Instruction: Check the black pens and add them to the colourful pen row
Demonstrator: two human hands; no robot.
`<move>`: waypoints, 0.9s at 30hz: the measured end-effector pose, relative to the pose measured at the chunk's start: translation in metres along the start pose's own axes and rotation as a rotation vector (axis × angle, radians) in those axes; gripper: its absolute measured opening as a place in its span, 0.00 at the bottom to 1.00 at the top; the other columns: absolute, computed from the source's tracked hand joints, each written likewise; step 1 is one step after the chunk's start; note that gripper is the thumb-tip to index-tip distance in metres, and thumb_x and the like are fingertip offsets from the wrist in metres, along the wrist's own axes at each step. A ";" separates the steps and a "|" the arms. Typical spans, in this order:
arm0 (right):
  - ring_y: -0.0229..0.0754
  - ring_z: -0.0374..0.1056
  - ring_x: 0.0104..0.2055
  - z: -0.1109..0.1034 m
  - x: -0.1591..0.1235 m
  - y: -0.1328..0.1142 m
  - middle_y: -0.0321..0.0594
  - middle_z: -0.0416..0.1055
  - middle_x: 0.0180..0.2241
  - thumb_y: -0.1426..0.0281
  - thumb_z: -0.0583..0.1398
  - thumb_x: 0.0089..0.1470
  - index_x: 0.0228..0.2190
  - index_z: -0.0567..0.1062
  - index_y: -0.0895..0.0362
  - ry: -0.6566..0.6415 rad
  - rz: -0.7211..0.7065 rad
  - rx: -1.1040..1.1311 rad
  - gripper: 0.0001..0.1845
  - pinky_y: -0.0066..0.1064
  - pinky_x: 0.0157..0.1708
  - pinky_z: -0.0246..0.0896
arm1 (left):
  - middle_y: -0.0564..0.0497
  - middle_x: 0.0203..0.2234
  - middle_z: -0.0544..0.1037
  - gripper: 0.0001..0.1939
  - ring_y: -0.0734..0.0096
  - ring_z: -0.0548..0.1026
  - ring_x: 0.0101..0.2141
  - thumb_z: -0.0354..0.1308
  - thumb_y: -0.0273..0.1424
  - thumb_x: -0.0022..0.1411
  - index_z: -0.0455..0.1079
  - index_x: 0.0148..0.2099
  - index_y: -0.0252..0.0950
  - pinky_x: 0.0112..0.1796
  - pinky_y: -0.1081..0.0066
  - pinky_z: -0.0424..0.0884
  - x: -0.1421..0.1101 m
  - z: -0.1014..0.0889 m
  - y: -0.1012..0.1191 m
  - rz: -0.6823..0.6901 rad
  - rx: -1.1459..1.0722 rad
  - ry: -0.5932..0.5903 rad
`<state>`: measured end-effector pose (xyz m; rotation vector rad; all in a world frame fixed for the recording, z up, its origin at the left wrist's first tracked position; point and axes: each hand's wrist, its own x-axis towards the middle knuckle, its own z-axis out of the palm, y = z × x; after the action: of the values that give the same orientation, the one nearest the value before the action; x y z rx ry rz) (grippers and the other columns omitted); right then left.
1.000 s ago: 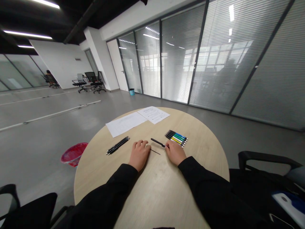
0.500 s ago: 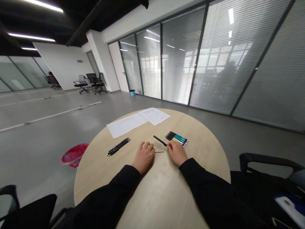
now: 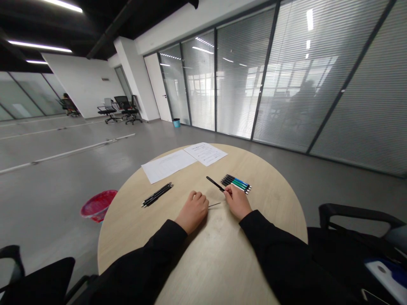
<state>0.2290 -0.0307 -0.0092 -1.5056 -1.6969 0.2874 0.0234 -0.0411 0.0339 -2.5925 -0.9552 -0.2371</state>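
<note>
Two white sheets lie on the round wooden desk [image 3: 273,203]: the left sheet [image 3: 168,166] carries faint printed lines, and the right sheet [image 3: 205,154] a heading above printed rows, all too small to read. No marking can be made out on the black pen [image 3: 215,184], the coloured pens [image 3: 235,183] or the pair of black pens [image 3: 157,195]. A small dark plate [image 3: 105,79] on the far white wall is just as illegible, so no word or number can be read.
</note>
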 end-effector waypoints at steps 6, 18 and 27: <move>0.42 0.70 0.34 -0.004 0.004 0.005 0.40 0.74 0.31 0.70 0.54 0.57 0.34 0.72 0.57 0.059 0.047 0.129 0.07 0.31 0.36 0.61 | 0.44 0.29 0.73 0.10 0.60 0.67 0.34 0.47 0.20 0.62 0.67 0.37 0.36 0.40 0.60 0.59 -0.004 -0.005 -0.014 -0.114 -0.132 0.011; 0.45 0.70 0.45 -0.009 0.005 0.003 0.45 0.76 0.41 0.72 0.54 0.57 0.40 0.77 0.57 0.066 -0.037 0.176 0.13 0.37 0.48 0.62 | 0.44 0.34 0.78 0.11 0.58 0.70 0.38 0.46 0.28 0.67 0.71 0.41 0.37 0.43 0.58 0.58 -0.022 0.010 -0.058 -0.449 -0.176 0.172; 0.45 0.70 0.45 -0.008 0.004 0.003 0.45 0.76 0.41 0.73 0.54 0.57 0.39 0.77 0.57 0.062 -0.075 0.173 0.13 0.37 0.48 0.61 | 0.46 0.33 0.77 0.11 0.57 0.71 0.38 0.46 0.28 0.67 0.70 0.38 0.38 0.43 0.58 0.57 -0.021 0.008 -0.056 -0.471 -0.149 0.175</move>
<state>0.2370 -0.0290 -0.0038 -1.3087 -1.6324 0.3359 -0.0288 -0.0115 0.0366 -2.3826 -1.5178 -0.6679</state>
